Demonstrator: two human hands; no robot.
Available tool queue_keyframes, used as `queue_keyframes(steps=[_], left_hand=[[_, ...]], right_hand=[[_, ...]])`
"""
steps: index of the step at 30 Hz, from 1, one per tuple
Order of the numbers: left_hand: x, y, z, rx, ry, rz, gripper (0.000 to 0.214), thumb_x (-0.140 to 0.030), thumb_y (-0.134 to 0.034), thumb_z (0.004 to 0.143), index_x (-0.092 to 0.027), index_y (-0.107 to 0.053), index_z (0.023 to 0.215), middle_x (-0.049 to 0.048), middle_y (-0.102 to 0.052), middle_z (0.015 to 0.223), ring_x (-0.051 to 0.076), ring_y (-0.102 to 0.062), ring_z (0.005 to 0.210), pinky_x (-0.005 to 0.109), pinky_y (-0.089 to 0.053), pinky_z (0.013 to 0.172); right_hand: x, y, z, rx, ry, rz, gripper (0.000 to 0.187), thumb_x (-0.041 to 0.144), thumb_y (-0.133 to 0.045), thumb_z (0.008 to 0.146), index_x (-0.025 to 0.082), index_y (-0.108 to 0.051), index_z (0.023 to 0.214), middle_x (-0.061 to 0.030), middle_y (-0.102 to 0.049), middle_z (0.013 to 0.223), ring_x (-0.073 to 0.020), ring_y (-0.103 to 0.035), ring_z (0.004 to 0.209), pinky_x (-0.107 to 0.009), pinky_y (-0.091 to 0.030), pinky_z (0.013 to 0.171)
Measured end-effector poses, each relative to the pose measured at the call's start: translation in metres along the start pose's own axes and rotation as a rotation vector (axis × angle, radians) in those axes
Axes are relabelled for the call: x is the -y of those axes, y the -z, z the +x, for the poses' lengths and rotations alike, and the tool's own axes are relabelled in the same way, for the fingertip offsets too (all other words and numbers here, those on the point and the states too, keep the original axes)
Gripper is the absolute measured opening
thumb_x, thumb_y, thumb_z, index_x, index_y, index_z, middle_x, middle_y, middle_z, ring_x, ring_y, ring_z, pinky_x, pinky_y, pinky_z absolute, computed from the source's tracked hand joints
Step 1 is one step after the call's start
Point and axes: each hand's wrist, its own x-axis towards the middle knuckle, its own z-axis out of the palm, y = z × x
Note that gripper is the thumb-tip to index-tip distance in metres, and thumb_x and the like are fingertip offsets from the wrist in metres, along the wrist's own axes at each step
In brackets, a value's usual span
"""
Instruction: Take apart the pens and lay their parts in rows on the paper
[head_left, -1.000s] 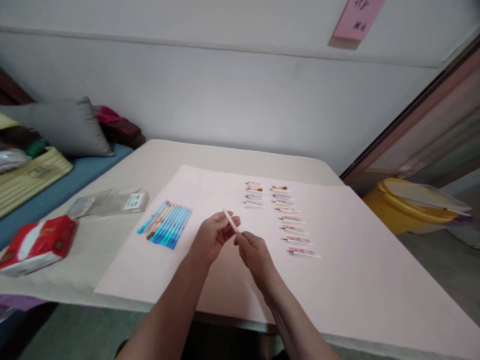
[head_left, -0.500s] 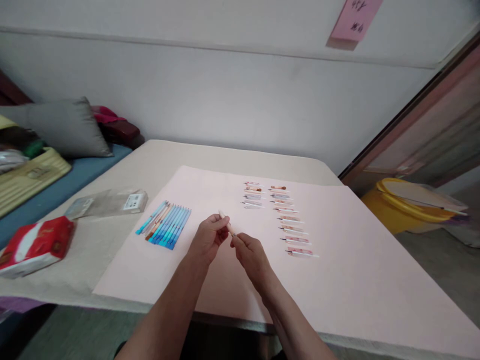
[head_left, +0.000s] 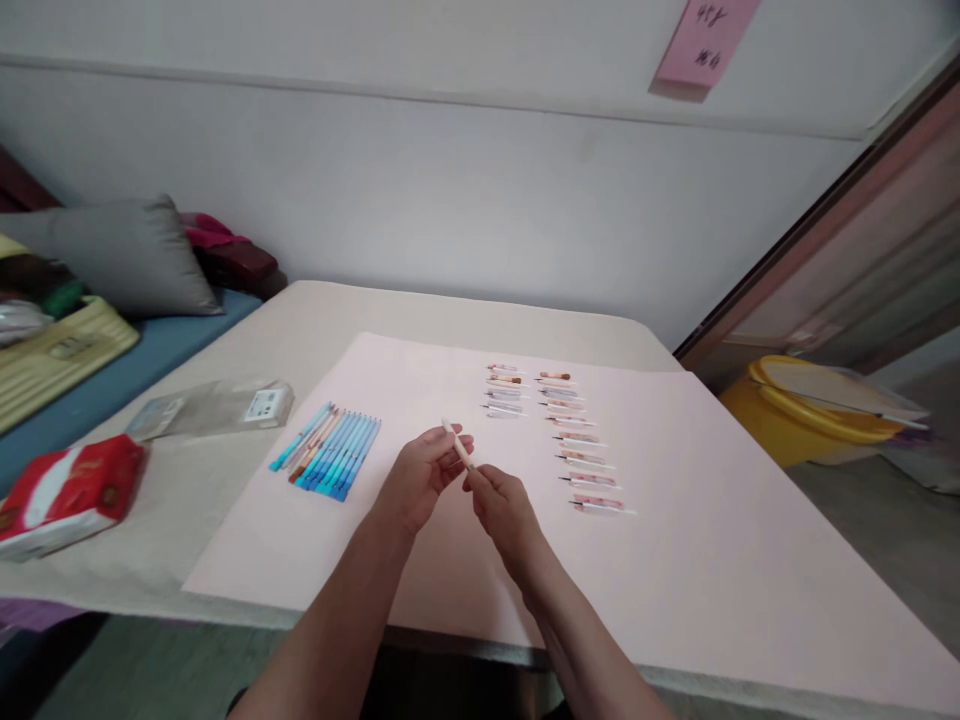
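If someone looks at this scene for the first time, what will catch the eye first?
The two hands at the centre: left hand and right hand hold one thin pale pen between them, above the pink sheet. Then the neat row of blue pens lying left of them, and two columns of small pen pieces beyond, to the right.

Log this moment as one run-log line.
left hand: holds pen | right hand: holds pen's near end | pen: tilted, above pink sheet | blue pens: row, left of hands | small parts: two columns, beyond hands
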Motion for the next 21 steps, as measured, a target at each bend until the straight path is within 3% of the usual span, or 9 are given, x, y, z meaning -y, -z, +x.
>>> queue_keyframes(steps=[5, 21], left_hand=[[-0.0006, -0.0004, -0.0008, 0.057, 0.02, -0.051, 0.027, -0.017, -0.061, 0.078, -0.011, -0.06, 0.104, 0.0157, -0.065, 0.102, 0.023, -0.061, 0.098, 0.031, -0.05, 0.074], [0.0008, 0.0033, 0.0024, -0.024, -0.004, -0.012, 0.014, -0.014, -0.065, 0.074, -0.011, -0.059, 0.086, 0.0095, -0.065, 0.084, 0.012, -0.06, 0.072, 0.022, -0.048, 0.063]], right_hand=[[0.0065, 0.0002, -0.0017, 0.007, -0.037, 0.066, 0.02, 0.033, -0.048, 0.077, 0.018, -0.052, 0.064, 0.0071, -0.037, 0.041, -0.0065, -0.028, 0.039, -0.022, -0.021, 0.041], [0.0006, -0.0022, -0.0015, 0.017, 0.016, 0.014, 0.023, 0.034, -0.047, 0.08, 0.018, -0.052, 0.065, 0.0072, -0.037, 0.042, -0.0064, -0.03, 0.039, -0.02, -0.023, 0.041]])
